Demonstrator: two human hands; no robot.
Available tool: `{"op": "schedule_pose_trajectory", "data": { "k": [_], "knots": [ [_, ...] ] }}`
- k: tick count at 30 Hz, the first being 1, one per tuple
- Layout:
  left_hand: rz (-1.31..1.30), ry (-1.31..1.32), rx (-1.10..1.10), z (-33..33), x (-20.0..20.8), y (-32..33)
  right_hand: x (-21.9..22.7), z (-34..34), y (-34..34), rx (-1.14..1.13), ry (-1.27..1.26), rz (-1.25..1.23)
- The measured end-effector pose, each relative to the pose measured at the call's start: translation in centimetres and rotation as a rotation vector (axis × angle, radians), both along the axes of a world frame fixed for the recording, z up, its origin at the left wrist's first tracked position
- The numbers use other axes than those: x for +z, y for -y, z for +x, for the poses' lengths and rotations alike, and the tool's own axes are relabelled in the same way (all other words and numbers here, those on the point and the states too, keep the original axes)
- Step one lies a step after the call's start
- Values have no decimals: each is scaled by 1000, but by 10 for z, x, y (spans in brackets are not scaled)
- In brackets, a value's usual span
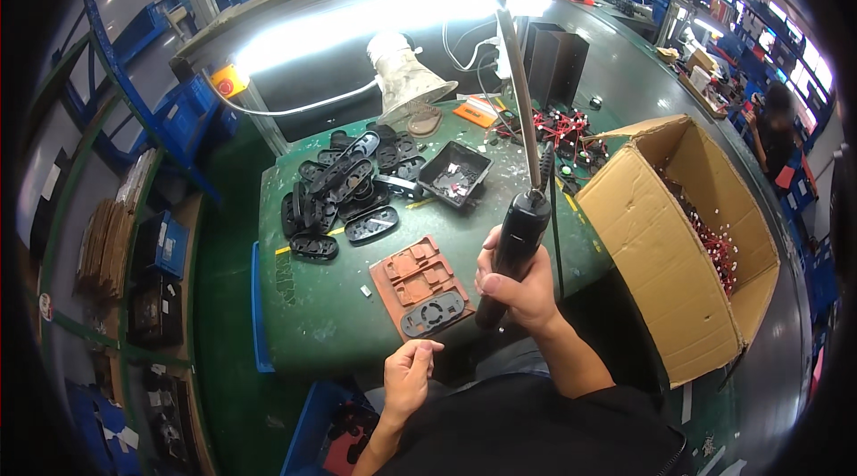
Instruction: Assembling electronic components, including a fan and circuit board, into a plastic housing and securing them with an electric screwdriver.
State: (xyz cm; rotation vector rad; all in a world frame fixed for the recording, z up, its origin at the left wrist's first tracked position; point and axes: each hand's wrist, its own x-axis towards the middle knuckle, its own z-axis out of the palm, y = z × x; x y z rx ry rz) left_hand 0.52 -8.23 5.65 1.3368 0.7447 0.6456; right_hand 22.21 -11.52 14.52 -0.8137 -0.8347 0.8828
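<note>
My right hand (525, 291) is wrapped round the black body of an electric screwdriver (518, 239), held upright over the front right of the green table. A metal rod (516, 56) rises from the tool's top. My left hand (409, 378) is at the table's front edge, thumb and fingertips pinched together; whatever they hold, if anything, is too small to make out. Just beyond it, a reddish-brown fixture (399, 269) with moulded recesses lies on the table. A dark grey oval casing part (433, 315) with cutouts rests in its near end. Neither hand touches the fixture.
Several black oval casings (372, 224) are heaped at the far left, beside a black tray (473, 191) of small parts. A white funnel-shaped hood (406, 87) stands behind. Red-and-black wired parts (558, 132) lie far right; a cardboard box (656, 253) holds more. A blue bin (308, 427) sits lower left.
</note>
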Motion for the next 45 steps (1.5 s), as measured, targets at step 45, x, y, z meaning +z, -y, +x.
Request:
{"op": "schedule_pose_trajectory", "data": {
  "k": [45],
  "knots": [
    [-662,291,23,11,20,1,14,-2,-6,305,-277,414]
  ]
}}
